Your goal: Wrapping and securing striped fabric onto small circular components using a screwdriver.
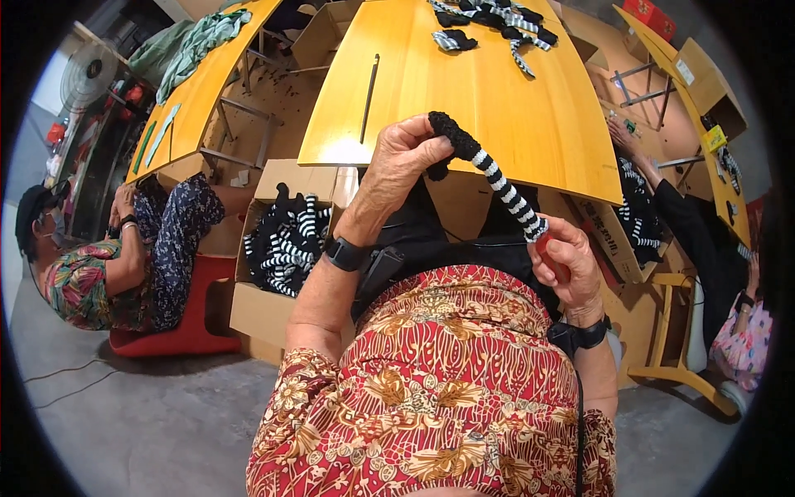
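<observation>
A knitted tube (505, 195) with black and white stripes and a black end stretches between my two hands, in front of the table's near edge. My left hand (402, 161) pinches the black end between thumb and fingers. At the other end, my right hand (573, 263) is closed round a red handle-like piece (553, 251), which meets the striped end. The fingers hide most of this red piece, so its kind does not show. On the far part of the yellow table (464, 99) lies a heap of similar striped knitted pieces (505, 23).
A dark thin rod (369, 99) lies on the table. Left of my legs stands a cardboard box (277, 311) full of striped knitted pieces; another box (609, 236) stands at the right. Seated people (108, 273) are on both sides, one on a red chair (186, 319).
</observation>
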Demonstrator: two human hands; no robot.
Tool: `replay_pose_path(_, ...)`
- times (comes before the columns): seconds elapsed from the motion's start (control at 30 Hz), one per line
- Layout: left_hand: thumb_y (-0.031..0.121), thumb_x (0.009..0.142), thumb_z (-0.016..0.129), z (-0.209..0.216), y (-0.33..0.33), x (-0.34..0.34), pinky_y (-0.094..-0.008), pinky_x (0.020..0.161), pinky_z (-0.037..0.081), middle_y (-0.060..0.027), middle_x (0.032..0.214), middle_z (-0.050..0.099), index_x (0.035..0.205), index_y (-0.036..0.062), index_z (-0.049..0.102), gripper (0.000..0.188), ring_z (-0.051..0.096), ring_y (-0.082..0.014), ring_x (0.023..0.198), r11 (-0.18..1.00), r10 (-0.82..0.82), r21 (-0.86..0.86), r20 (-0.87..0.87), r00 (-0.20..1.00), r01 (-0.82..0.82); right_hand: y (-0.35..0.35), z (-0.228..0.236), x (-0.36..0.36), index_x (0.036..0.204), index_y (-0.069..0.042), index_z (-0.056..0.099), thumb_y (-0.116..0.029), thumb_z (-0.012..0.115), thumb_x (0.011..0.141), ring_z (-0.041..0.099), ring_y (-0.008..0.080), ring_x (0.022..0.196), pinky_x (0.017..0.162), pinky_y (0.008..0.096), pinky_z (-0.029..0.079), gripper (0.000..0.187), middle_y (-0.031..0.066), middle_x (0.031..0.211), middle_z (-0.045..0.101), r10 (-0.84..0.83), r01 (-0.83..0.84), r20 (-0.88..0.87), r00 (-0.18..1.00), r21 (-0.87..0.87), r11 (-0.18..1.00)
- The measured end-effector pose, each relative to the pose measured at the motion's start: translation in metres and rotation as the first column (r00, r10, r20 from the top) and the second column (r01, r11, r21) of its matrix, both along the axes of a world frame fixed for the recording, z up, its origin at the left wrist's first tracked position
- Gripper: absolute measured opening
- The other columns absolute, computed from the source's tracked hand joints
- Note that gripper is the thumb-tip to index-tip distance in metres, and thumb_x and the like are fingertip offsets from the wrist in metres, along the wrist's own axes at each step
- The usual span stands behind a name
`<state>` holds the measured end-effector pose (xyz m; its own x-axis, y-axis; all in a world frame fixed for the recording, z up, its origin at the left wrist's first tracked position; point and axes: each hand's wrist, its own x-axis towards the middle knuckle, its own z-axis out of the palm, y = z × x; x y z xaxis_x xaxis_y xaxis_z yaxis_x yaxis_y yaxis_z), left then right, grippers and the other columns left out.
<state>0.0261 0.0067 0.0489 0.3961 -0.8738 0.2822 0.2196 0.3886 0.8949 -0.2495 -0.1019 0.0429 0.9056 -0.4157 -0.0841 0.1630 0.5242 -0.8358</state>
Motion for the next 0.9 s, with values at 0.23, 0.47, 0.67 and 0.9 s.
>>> replay_pose_path(0.23, 0.015, 0.092, 0.062, 0.001, -0.008, 0.003, -0.0262, 0.087, 0.047, -0.0052, 0.103, 0.064, 0.116, 0.0008, 0.059, 0.028, 0.06, -0.0101, 0.092, 0.903, 0.428, -0.069, 0.226, 0.875, -0.423, 0.003, 0.016, 0.006, 0.122, -0.001, 0.06, -0.006, 0.064, 0.081, 0.052, 0.0096, 0.059, 0.048, 0.0206, 0.039, 0.04, 0.0078, 0.081, 0.061, -0.186, 0.156, 0.013, 0.983, -0.603, 0.783)
replay_pose_path(0.47, 0.023, 0.098, 0.054, 0.007, 0.002, -0.013, -0.0316, 0.085, 0.053, -0.0113, 0.109, 0.066, 0.119, -0.0009, 0.057, 0.032, 0.065, -0.0157, 0.091, 0.989, 0.147, 0.035, -0.35, 0.925, -0.144, 0.021, 0.029, 0.016, 0.116, -0.005, 0.065, 0.008, 0.067, 0.072, 0.056, 0.0167, 0.067, 0.056, 0.0282, 0.046, 0.046, 0.0074, 0.083, 0.056, -0.295, 0.24, 0.217, 0.93, -0.97, 0.043)
replay_pose_path(0.67, 0.019, 0.095, 0.059, -0.002, -0.003, -0.01, -0.0268, 0.077, 0.054, -0.0067, 0.097, 0.068, 0.108, 0.0006, 0.063, 0.023, 0.065, -0.0117, 0.083, 0.951, 0.304, 0.005, -0.18, 0.935, -0.308, 0.021, 0.025, 0.016, 0.119, -0.006, 0.064, 0.005, 0.068, 0.074, 0.055, 0.0185, 0.066, 0.056, 0.03, 0.046, 0.046, 0.0066, 0.081, 0.053, -0.305, 0.183, 0.203, 0.931, -0.979, -0.093)
replay_pose_path(0.9, 0.011, 0.091, 0.064, -0.016, -0.012, -0.009, -0.023, 0.074, 0.054, -0.0043, 0.091, 0.068, 0.109, 0.0008, 0.063, 0.021, 0.064, -0.0087, 0.079, 0.854, 0.516, -0.034, -0.081, 0.853, -0.519, 0.019, 0.021, 0.017, 0.123, -0.008, 0.061, 0.003, 0.066, 0.077, 0.057, 0.0211, 0.07, 0.061, 0.0327, 0.048, 0.047, 0.0074, 0.084, 0.053, -0.352, 0.142, 0.174, 0.92, -0.983, -0.115)
